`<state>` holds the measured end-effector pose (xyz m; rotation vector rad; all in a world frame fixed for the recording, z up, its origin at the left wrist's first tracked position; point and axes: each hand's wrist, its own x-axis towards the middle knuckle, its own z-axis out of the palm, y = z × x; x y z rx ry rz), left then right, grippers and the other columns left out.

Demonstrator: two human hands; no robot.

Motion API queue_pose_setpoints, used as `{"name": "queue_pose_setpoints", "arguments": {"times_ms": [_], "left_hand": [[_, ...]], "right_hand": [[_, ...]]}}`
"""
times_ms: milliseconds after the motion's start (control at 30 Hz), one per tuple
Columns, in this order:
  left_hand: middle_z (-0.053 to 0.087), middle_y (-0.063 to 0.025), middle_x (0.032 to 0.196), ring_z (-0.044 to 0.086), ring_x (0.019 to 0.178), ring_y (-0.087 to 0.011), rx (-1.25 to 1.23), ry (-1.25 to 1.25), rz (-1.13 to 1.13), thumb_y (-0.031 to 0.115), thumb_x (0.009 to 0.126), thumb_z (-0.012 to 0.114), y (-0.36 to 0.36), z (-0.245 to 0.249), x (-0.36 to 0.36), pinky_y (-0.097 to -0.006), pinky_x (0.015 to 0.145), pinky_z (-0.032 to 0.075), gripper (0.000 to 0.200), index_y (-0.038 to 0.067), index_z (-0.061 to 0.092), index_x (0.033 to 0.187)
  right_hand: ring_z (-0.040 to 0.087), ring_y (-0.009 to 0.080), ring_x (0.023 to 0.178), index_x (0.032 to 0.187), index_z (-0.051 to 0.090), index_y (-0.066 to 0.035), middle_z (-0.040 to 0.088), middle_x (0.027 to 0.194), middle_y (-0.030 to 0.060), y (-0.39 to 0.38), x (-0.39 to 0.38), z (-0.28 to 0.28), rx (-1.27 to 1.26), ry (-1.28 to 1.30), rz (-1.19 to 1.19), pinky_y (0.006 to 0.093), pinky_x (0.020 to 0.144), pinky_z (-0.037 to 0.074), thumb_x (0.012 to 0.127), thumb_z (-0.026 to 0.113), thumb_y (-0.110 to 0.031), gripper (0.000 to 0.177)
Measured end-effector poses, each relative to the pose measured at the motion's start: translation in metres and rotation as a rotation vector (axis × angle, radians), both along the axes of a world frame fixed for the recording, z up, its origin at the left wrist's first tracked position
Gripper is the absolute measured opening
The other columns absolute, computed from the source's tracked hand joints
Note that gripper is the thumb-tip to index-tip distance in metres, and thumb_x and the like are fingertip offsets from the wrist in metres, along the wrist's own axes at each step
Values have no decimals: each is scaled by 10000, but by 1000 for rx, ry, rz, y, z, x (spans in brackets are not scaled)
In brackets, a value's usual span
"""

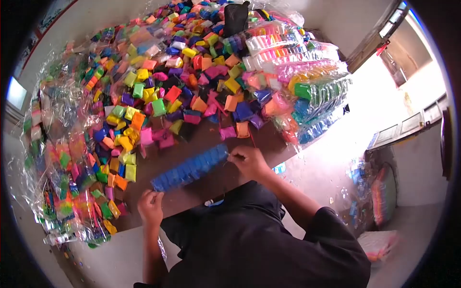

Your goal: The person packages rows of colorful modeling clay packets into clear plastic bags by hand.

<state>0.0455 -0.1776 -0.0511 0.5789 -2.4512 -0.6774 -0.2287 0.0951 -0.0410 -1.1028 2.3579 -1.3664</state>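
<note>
A long strip of blue packets (189,168) in clear plastic is stretched between my two hands, over the near edge of the brown table (206,134). My left hand (151,206) pinches its lower left end with closed fingers. At the upper right end, the fingers of my right hand (247,161) are closed on the strip's plastic. Just beyond the strip lies a big heap of small wrapped blocks (158,106) in many colours, the closest ones a short way from my right hand.
Stacked clear packs of coloured blocks (321,91) rise at the table's right side. Clear plastic wrapping (62,125) covers the left side. A black container (235,19) stands at the back. On the floor to the right are scattered scraps (343,192) and a striped bundle (383,197).
</note>
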Motion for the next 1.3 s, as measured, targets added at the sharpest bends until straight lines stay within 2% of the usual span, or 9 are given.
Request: {"name": "queue_pose_setpoints", "arguments": {"times_ms": [67, 167, 233, 333, 567, 833, 900, 967, 1300], "left_hand": [[653, -47, 783, 621, 774, -140, 626, -183, 99, 96, 911, 754, 1, 30, 4, -317, 674, 484, 132, -19, 694, 892], [632, 15, 792, 567, 769, -63, 975, -96, 139, 201, 989, 692, -5, 24, 1, -248, 696, 448, 189, 22, 703, 929], [614, 27, 804, 540, 749, -60, 1203, 30, 178, 207, 1018, 648, 3, 33, -11, -241, 695, 430, 186, 30, 696, 987], [596, 33, 804, 522, 736, -61, 1167, 68, 128, 196, 1032, 628, -2, 36, -10, -231, 672, 410, 164, 44, 687, 1010], [568, -18, 780, 541, 717, -121, 1154, -72, 131, 161, 1053, 593, -10, 2, -13, -272, 685, 435, 178, 26, 630, 944], [677, -82, 836, 640, 671, -153, 1260, 28, 70, 213, 1052, 585, -4, 13, 2, -283, 587, 492, 221, 20, 647, 963], [685, -91, 856, 659, 682, -168, 1298, 137, 36, 219, 1056, 581, 0, 6, -2, -289, 577, 503, 219, 21, 642, 986], [690, -102, 861, 684, 715, -188, 1307, 21, 232, 245, 1054, 592, 1, -5, -7, -301, 569, 527, 228, 27, 630, 1004], [683, -103, 859, 660, 701, -182, 1255, 193, 30, 240, 1060, 582, 5, 11, 2, -300, 577, 505, 234, 21, 631, 993]], "right_hand": [[691, 262, 765, 927, 703, -5, 718, 853, 143, 1, 2, 29, -21, -272, -91, 388, 701, 528, 902, 749, -154, 158], [600, 75, 753, 935, 702, -24, 673, 793, 26, 5, -15, 35, 57, -364, -54, 279, 674, 490, 964, 704, -167, 147], [554, 65, 714, 939, 685, -36, 618, 778, -1, -2, -19, 37, 134, -273, -71, 281, 638, 464, 991, 675, -217, 188], [666, 227, 763, 955, 678, -13, 681, 807, 148, -5, -19, 51, 40, -313, -132, 384, 703, 513, 964, 672, -245, 232], [573, 115, 618, 877, 660, -17, 613, 666, 50, -14, -19, 19, 89, -169, -75, 325, 589, 454, 971, 679, -211, 216], [608, 132, 698, 907, 669, -2, 647, 737, 79, -12, -12, 5, 68, -145, -113, 350, 640, 487, 967, 686, -215, 223], [690, 356, 782, 949, 682, 13, 676, 818, 203, -15, -15, 0, 31, -180, -43, 450, 715, 519, 969, 654, -235, 250], [688, 360, 781, 954, 680, 14, 677, 819, 204, -12, -6, 2, 40, -246, -85, 450, 714, 518, 970, 655, -231, 247], [674, 283, 747, 954, 670, 9, 677, 806, 175, 5, -3, 19, 19, -302, -104, 413, 688, 508, 967, 672, -213, 223]]}}
